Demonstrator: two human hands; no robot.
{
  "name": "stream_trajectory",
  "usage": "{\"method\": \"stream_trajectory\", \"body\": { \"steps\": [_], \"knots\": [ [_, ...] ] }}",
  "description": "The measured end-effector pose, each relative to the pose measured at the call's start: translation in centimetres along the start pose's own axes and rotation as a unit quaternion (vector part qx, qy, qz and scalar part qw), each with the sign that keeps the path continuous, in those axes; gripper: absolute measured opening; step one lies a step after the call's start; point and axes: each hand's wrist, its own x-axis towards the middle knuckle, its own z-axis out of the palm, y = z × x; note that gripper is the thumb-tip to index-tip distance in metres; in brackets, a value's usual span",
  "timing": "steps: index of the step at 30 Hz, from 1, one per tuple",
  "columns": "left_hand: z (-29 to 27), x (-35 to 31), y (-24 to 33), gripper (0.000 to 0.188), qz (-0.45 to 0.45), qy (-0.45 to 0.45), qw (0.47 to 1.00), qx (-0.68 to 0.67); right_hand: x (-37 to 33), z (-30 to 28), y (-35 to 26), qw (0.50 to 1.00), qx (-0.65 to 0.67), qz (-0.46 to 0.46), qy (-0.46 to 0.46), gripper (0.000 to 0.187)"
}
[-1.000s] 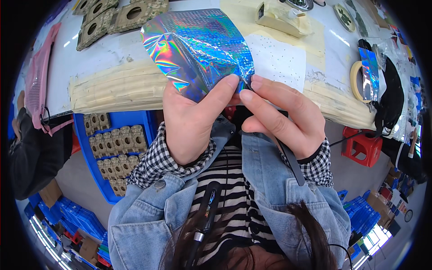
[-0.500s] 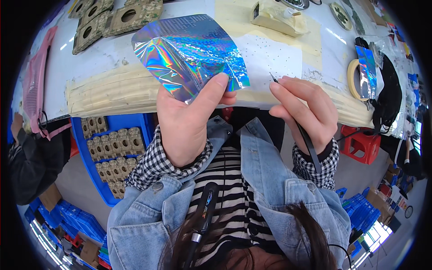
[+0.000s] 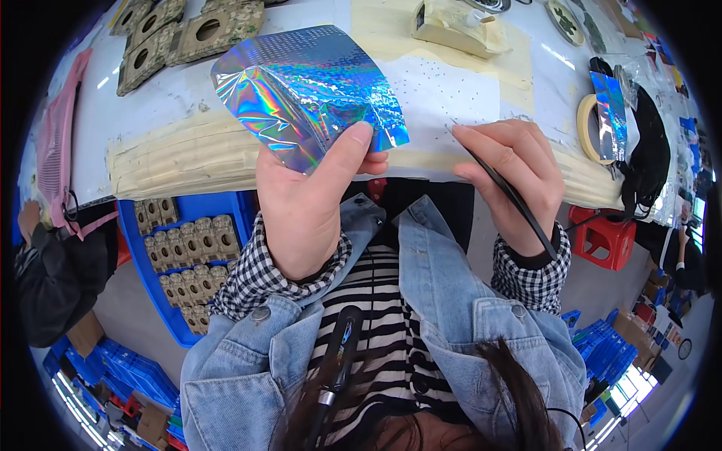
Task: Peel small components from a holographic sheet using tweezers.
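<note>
My left hand (image 3: 304, 195) is closed on the lower edge of a shiny blue holographic sheet (image 3: 312, 79), thumb on top. Rows of small dots show on its upper part, and its left side is creased. In my right hand (image 3: 523, 169) is a pair of slim black tweezers (image 3: 514, 197), pinched near the pointed end. That tip hangs over the table edge, apart from the sheet. Whether it holds anything is too small to tell. Tiny specks lie scattered on white paper (image 3: 470, 94) beyond the tweezers.
Camouflage-patterned parts with round holes (image 3: 207, 37) lie at the far left. A beige block (image 3: 459, 30) stands at the back. On the right are a tape roll (image 3: 588, 128) and a blue holographic strip (image 3: 611, 113). Below the table, a blue tray (image 3: 179, 308) holds several camouflage parts.
The tweezers' rear end has swung to the right, while their tip stays near the same spot. The sheet and my left hand have shifted slightly left in the picture.
</note>
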Motion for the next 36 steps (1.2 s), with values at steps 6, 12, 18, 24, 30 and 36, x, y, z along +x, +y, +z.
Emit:
{"method": "stream_trajectory", "body": {
  "steps": [6, 12, 18, 24, 30, 36],
  "knots": [
    [0.0, -0.1, 0.0, 0.019, -0.002, 0.008, 1.000, 0.006, 0.0, 0.0, -0.3, 0.999, 0.050, 0.017, 0.009, 0.035],
    [0.1, 0.0, 0.0, 0.019, -0.004, 0.009, 1.000, 0.003, 0.5, 0.9, -0.1, 1.000, 0.018, -0.018, -0.011, 0.035],
    [0.1, 0.0, 0.1, 0.021, -0.002, 0.008, 1.000, 0.003, 0.5, 1.3, -0.1, 0.997, -0.020, -0.060, -0.041, 0.034],
    [0.3, 0.0, 0.1, 0.021, -0.004, 0.017, 1.000, 0.003, 1.3, 0.7, -0.4, 0.994, -0.034, -0.066, -0.085, 0.034],
    [0.1, 0.0, 0.2, 0.020, -0.002, 0.001, 1.000, 0.009, 1.1, 0.1, 0.7, 0.992, 0.114, 0.027, -0.055, 0.027],
    [0.1, -0.1, 0.2, 0.020, -0.009, 0.002, 1.000, 0.009, 0.4, 0.2, 1.3, 0.986, 0.151, 0.062, 0.011, 0.031]
  ]
}}
